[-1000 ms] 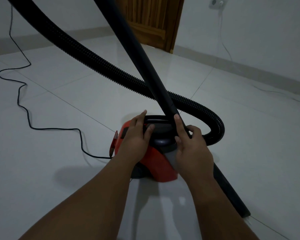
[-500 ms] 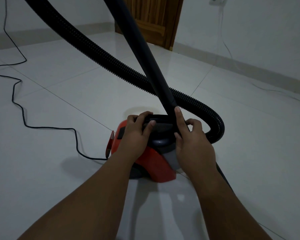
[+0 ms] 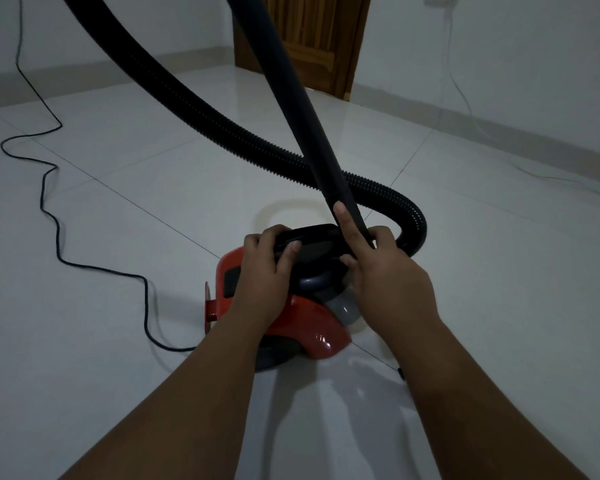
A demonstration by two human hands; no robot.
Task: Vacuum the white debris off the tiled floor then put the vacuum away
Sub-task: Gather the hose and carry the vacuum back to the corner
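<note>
Vacuum (image 3: 305, 317): glossy red shell, grey dome, black handle (image 3: 309, 235). Hose (image 3: 201, 109): black, finely ribbed. Tube (image 3: 291, 98): plain black. Cord (image 3: 146, 299), 9 o'clock: black. Floor (image 3: 118, 209): glossy white tiles, thin dark joints. Door (image 3: 319, 39), 12 o'clock: brown wood, vertical grain. Wall (image 3: 516, 64): white.

Reaching both bare forearms (image 3: 194, 393) forward and down, side by side. Curling the left hand (image 3: 267, 268) over the left end of the black plastic carry handle (image 3: 312, 237), thumb pressing its near side. Gripping the smooth black rigid tube (image 3: 291, 98) with the right hand (image 3: 388, 278), 1 index finger (image 3: 343, 223) lying straight up along it.
</note>
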